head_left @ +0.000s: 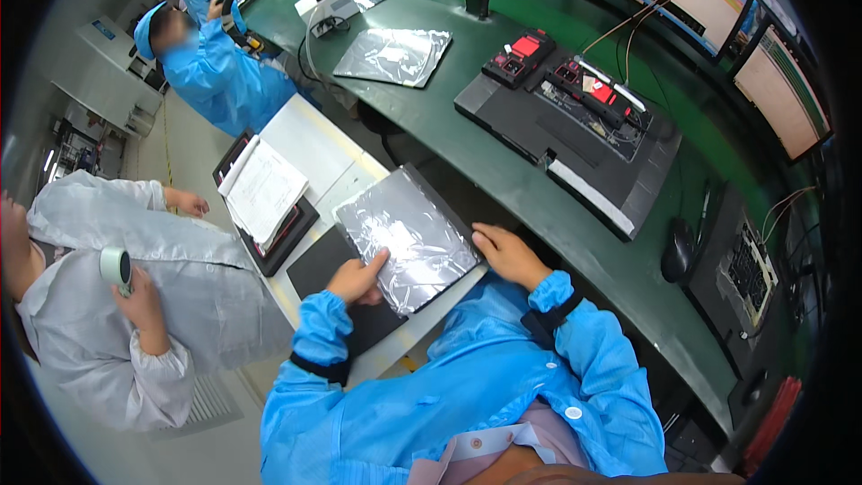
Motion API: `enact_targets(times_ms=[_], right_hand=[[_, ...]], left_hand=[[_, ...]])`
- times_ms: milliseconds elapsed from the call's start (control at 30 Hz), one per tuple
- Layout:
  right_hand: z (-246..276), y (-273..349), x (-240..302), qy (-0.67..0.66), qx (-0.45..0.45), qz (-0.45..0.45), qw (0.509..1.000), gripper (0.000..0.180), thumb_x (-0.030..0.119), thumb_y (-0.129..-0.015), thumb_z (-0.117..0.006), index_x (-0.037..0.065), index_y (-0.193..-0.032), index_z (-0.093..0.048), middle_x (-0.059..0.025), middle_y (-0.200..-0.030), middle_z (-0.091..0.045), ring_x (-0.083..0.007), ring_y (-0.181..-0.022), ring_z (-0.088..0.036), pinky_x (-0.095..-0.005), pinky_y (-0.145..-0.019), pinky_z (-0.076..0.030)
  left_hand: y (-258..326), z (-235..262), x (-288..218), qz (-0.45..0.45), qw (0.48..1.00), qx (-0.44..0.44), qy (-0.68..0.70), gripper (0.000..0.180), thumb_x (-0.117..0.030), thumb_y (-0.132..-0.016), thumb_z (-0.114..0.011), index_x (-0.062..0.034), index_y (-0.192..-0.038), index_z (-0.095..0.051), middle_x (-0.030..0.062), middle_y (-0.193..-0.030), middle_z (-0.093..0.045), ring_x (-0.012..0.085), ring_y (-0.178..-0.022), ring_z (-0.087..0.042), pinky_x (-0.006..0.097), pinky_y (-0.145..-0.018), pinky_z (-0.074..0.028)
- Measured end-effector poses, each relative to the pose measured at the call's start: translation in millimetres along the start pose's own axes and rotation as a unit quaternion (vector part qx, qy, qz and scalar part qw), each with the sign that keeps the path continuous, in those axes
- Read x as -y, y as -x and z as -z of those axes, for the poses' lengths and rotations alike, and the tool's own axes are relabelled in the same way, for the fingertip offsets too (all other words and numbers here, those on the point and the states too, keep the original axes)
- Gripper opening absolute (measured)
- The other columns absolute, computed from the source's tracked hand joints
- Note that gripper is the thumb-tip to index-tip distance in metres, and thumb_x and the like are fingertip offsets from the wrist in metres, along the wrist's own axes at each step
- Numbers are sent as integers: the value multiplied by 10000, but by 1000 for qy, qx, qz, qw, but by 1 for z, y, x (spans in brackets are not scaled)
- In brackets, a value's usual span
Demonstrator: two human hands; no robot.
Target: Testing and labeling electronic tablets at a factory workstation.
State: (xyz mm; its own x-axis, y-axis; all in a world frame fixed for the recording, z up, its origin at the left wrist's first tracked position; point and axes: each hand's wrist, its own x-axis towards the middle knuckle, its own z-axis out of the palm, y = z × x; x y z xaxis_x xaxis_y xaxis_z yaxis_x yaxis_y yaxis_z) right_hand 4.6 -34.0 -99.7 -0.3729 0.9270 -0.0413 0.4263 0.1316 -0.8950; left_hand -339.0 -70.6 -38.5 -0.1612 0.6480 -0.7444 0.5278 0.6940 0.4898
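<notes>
A flat, laptop-sized silvery slab (404,232) covered in crinkled clear film lies tilted on a stack at the corner of a white table in front of me. My left hand (357,279) grips its near left edge, thumb on top and fingers curled beneath. At the opposite edge, my right hand (510,254) has its thumb and fingers closed against the side; the fingertips there are partly hidden. Under the slab, a dark flat sheet or panel (316,262) sticks out on the left.
Papers (267,190) rest on dark flat devices to the left. A person in a white coat holds a small pale-green handheld fan (115,266). The green bench (422,117) carries another film-covered slab (393,57), a large black panel (575,144), and a mouse (680,250). Another person in blue stands farther back.
</notes>
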Motion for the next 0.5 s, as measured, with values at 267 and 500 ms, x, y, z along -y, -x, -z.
enact_targets(times_ms=[267, 500], right_hand=[[22, 48, 31, 95, -29, -17, 995, 566, 445, -1024, -637, 34, -1413, -613, -189, -1276, -631, -417, -1093, -672, -471, -913, -558], [32, 79, 34, 120, -15, -4, 993, 488, 404, -1041, -613, 41, -1366, -641, -175, -1294, -641, -403, -1090, -679, -466, -940, -562]], left_hand=[[-90, 88, -179, -272, 926, -147, 218, 791, -646, -929, -712, -2, -1373, -593, 204, -1103, -687, 310, -935, -674, 492, -830, -568], [-286, 122, -266, -66, 894, -347, 276, 1568, -776, -483, -953, 237, -1485, -297, 287, -1473, -537, 366, -1306, -587, 397, -1088, -502]])
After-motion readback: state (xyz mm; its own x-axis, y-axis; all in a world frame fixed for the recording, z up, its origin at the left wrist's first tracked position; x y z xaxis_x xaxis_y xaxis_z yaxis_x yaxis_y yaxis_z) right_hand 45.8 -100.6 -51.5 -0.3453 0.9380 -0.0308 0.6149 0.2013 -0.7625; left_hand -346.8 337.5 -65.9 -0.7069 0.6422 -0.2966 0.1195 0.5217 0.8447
